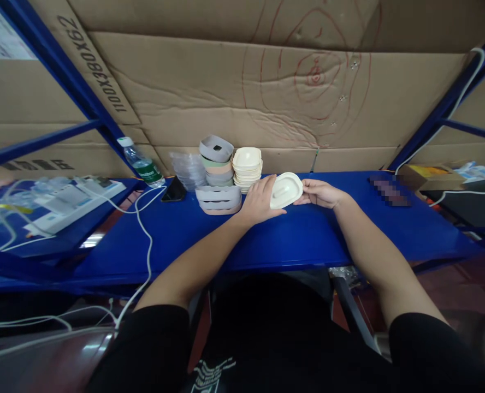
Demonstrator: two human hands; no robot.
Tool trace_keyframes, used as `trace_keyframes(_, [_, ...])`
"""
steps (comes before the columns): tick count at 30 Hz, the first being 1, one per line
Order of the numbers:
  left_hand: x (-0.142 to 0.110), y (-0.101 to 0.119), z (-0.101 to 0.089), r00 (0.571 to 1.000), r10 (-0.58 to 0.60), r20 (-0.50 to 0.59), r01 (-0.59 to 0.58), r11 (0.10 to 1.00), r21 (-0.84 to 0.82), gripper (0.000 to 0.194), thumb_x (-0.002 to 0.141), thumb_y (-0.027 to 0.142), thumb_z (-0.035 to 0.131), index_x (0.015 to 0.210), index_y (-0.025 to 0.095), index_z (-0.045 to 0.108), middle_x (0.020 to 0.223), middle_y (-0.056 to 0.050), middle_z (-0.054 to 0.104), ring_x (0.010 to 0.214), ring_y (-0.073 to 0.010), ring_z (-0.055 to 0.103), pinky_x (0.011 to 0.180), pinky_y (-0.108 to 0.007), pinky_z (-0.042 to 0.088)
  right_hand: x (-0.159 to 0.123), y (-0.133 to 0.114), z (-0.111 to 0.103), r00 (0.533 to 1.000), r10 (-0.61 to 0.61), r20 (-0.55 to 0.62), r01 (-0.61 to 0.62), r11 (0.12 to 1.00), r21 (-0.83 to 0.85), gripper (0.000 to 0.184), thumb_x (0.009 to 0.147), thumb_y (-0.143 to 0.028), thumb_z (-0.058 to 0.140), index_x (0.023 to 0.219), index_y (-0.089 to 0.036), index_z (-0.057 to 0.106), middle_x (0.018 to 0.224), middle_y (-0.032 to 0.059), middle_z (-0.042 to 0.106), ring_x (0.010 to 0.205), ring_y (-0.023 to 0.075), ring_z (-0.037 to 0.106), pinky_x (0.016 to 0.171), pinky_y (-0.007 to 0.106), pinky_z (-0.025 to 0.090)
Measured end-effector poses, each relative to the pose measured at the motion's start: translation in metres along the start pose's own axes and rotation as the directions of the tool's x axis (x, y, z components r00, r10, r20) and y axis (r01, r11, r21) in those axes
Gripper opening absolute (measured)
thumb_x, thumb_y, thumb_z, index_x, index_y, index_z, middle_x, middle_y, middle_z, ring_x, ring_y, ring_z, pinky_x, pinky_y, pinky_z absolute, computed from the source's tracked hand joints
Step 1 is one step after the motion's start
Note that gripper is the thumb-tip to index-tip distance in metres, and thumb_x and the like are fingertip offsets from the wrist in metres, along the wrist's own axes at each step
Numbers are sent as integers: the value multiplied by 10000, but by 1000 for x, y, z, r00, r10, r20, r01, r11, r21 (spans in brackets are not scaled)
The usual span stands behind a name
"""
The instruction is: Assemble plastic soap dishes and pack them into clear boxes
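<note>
Between my two hands, above the blue table, I hold a cream-coloured oval dish [287, 190], tilted so that a raised ridge in its middle shows. My left hand [261, 201] grips its left side, thumb along the lower edge. At the right rim, the fingers of my right hand [319, 193] pinch the edge. Just behind my left hand stands a stack of cream dishes [248, 166]. Left of that rises a stack of grey, green and peach dishes [217, 150]. In front of it sit grey and pinkish wavy-edged trays [218, 200].
Clear plastic cups or trays [188, 169], a black phone [173, 190] and a water bottle [143, 164] stand at left. A white cable [149, 240] runs down over the table's left part. A cardboard wall [210, 82] closes off the back. A blurred-out item [389, 191] lies at right.
</note>
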State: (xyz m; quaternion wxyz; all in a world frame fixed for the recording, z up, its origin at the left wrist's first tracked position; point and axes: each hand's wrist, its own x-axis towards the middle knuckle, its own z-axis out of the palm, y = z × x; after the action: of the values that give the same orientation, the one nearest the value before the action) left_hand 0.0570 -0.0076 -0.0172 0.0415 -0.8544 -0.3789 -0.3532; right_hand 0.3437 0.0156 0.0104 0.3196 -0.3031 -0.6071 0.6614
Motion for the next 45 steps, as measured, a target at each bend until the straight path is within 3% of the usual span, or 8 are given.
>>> trace_keyframes(3, [0, 4, -1, 998, -48, 37, 49, 999, -6, 1182, 718, 389, 949, 1676, 98, 321, 1603, -296, 515, 1502, -470, 514, 1254, -623, 428, 5, 2, 6, 1000, 20, 22, -20, 1000, 6, 450, 835, -553, 915, 1025, -235, 660, 960, 59, 837, 950, 241, 838, 954, 418, 670])
trace_keyframes(7, [0, 10, -9, 990, -112, 86, 115, 993, -30, 1134, 728, 383, 887, 1670, 63, 344, 1621, -297, 465, 1498, -451, 519, 1247, -560, 465, 6, -2, 6, 987, -80, -143, 56, 985, -166, 516, 839, -574, 888, 1183, -245, 688, 1163, 99, 819, 1092, 279, 802, 1051, 535, 632])
trace_keyframes(12, [2, 11, -11, 952, -120, 283, 134, 991, -28, 1131, 790, 490, 847, 1689, 44, 326, 1625, -306, 497, 1520, -472, 489, 1276, -594, 388, 2, -9, 12, 946, -315, -81, 185, 727, -661, 1033, 647, -509, 1004, 1568, -300, 586, 1706, 124, 518, 1567, 398, 486, 1305, 646, 360])
trace_keyframes(18, [2, 12, -5, 839, -159, 520, 218, 975, -53, 1295, 751, 668, 860, 1745, 114, 244, 1632, -251, 550, 1512, -475, 488, 1250, -590, 356, 6, -6, 26, 999, -6, 48, 45, 479, -877, 696, 740, -495, 919, 1383, -270, 774, 1417, 72, 772, 1291, 379, 714, 1140, 523, 538])
trace_keyframes(23, [3, 14, -7, 820, -161, 550, 202, 979, -14, 1302, 766, 699, 834, 1745, 73, 247, 1686, -291, 466, 1519, -490, 477, 1226, -571, 378, 7, -7, 26, 999, -8, 51, 49, 449, -892, 698, 739, -498, 906, 1386, -269, 773, 1375, 69, 794, 1219, 354, 740, 1046, 451, 566])
trace_keyframes(28, [5, 10, -11, 843, -37, 536, 77, 996, -51, 1020, 822, 675, 813, 1627, 126, 508, 1560, -213, 626, 1424, -425, 585, 1198, -527, 434, 7, -8, 28, 998, -15, 66, 67, 417, -907, 595, 755, -519, 887, 1280, -249, 812, 1263, 72, 822, 1128, 339, 754, 991, 445, 581])
trace_keyframes(41, [3, 0, -14, 851, 76, 519, -55, 997, -54, 783, 892, 643, 775, 1510, 178, 652, 1539, -179, 652, 1419, -370, 614, 1205, -482, 462, 9, 1, 23, 998, -57, 20, 43, 438, -898, 810, 709, -602, 924, 1427, -272, 744, 1501, 111, 715, 1428, 418, 630, 1241, 600, 472])
trace_keyframes(45, [10, 3, -33, 855, 149, 496, -162, 987, -19, 689, 902, 622, 771, 1434, 189, 705, 1435, -159, 718, 1316, -359, 667, 1155, -476, 488, 8, 2, 25, 997, -67, 37, 62, 425, -903, 825, 738, -627, 903, 1466, -285, 719, 1508, 103, 712, 1425, 412, 632, 1233, 611, 473])
